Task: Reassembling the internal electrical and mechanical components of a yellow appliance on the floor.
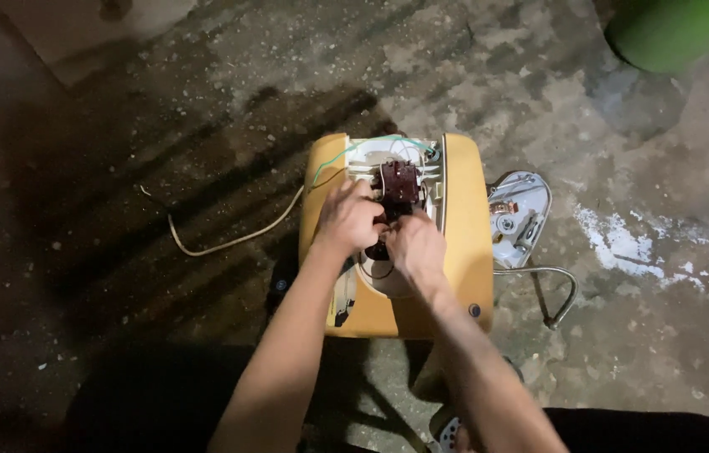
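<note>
On the floor, centre of view: a yellow appliance housing (463, 243) lies opened on stained concrete floor (161, 126), its inner cavity facing up.
Left hand (348, 216): curled over the cavity's left rim, fingers bent inward toward the dark red-brown switch block (399, 183); whether it pinches a part cannot be told.
Right hand (415, 245): closed down just below the switch block, fingertips hidden against it; grip cannot be told.
Switch block: sits at 12 o'clock of both hands, inside the cavity's upper end, with thin wires around it.
Green wire (346, 155): arcs from the cavity's top across the housing's upper left corner.
Housing contents: white inner shell, switch block, wires; the lower part is hidden under the hands.
Edges: the housing's broad yellow right wall stands at 3 o'clock of the hands; its left wall is narrow and touched by the left wrist.
Cream cord (228, 239): trails from the housing toward 9 o'clock, looping across the floor.
Grey metal plate (520, 216): lies just beside the housing at 3 o'clock, small parts on it.
Bent metal tube (557, 294): at 4 o'clock, near the plate.
Green tub (673, 33): at 1 o'clock, well apart.
Open room: bare floor widest toward 9 to 11 o'clock.
</note>
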